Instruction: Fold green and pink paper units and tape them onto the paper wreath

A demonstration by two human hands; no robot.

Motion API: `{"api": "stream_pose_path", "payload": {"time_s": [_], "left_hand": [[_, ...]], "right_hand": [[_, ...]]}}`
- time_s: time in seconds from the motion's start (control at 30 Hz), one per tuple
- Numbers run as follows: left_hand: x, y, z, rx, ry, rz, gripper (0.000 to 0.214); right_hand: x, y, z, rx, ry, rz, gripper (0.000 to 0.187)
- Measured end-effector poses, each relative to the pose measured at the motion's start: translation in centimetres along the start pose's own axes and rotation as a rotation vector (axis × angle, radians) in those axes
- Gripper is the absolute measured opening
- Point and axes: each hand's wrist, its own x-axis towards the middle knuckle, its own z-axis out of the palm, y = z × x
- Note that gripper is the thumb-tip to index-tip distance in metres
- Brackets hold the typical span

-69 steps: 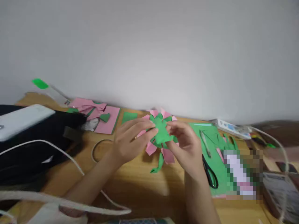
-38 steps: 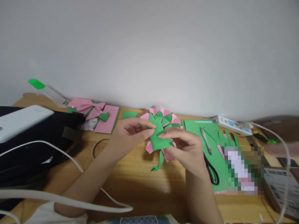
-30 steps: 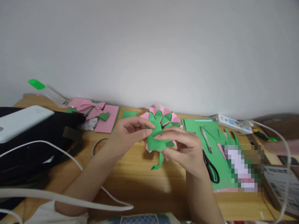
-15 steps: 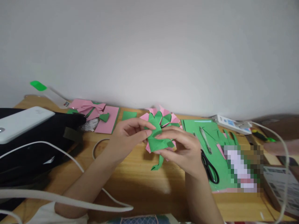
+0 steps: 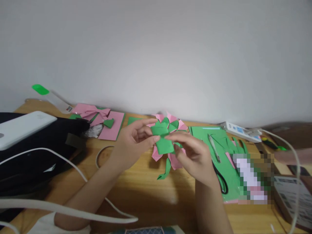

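A pink and green folded-paper flower (image 5: 158, 155) is in the middle, with a green piece of paper (image 5: 163, 143) facing me in front of it. My left hand (image 5: 136, 138) pinches the left edge of that green paper between thumb and fingers. My right hand (image 5: 195, 152) lies at its right side, index fingertip on the paper and thumb bent near its lower right corner. A curled green strip (image 5: 165, 170) hangs below the flower. The fingers partly hide where the green piece meets the flower.
Black scissors (image 5: 222, 182) and a pen (image 5: 214, 148) lie on green paper sheets (image 5: 234, 177) at right. A power strip (image 5: 240, 131) stands behind them. Pink paper (image 5: 113, 125) lies at left, near a black bag (image 5: 60, 149) bearing a white device (image 5: 26, 128). White cables (image 5: 73, 209) cross the front.
My right thumb has moved out from under the green paper's lower edge to its right side. The green piece now looks flatter and more squarely turned towards me.
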Motion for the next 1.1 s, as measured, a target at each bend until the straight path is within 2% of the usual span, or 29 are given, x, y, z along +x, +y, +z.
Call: {"api": "stream_pose_path", "payload": {"time_s": [0.1,0.17,0.27,0.33,0.43,0.53,0.6,0.7,0.77,0.87,0.93,1.1], "left_hand": [[-0.27,0.04,0.10,0.187,0.019,0.052,0.032],[-0.48,0.04,0.23,0.290,0.005,0.107,0.029],[-0.62,0.15,0.30,0.406,0.017,0.235,0.022],[-0.60,0.32,0.22,0.473,-0.010,0.374,0.015],[-0.57,0.54,0.04,0.552,-0.046,0.612,0.017],[-0.66,0.46,-0.11,0.590,0.005,0.693,0.018],[-0.73,0.26,-0.23,0.509,0.013,0.602,0.023],[-0.64,0.04,-0.46,0.168,-0.069,0.287,0.039],[-0.44,0.09,-0.55,-0.082,-0.148,0.065,0.039],[-0.18,0.41,-0.42,-0.227,-0.206,-0.139,0.039],[-0.14,0.62,-0.24,-0.207,-0.212,-0.188,0.041],[-0.29,0.78,-0.02,-0.169,-0.208,-0.162,0.030]], "right_hand": [[0.00,0.20,0.21,0.158,0.077,0.175,0.032],[-0.01,0.27,0.36,0.160,0.069,0.209,0.022],[-0.01,0.13,0.37,0.057,0.055,0.122,0.014],[0.03,-0.09,0.25,-0.033,0.064,0.022,0.021],[0.10,-0.44,0.10,-0.136,0.099,-0.088,0.030],[0.11,-0.60,0.11,-0.171,0.153,-0.105,0.031],[0.03,-0.61,0.12,-0.132,0.144,-0.115,0.035],[-0.15,-0.55,0.08,-0.039,0.100,-0.137,0.039],[-0.22,-0.50,0.03,0.003,0.069,-0.126,0.039],[-0.14,-0.46,0.00,0.020,-0.005,-0.104,0.037],[-0.03,-0.47,0.02,0.012,-0.031,-0.101,0.034],[0.05,-0.45,0.04,0.033,-0.051,-0.075,0.026]]}}
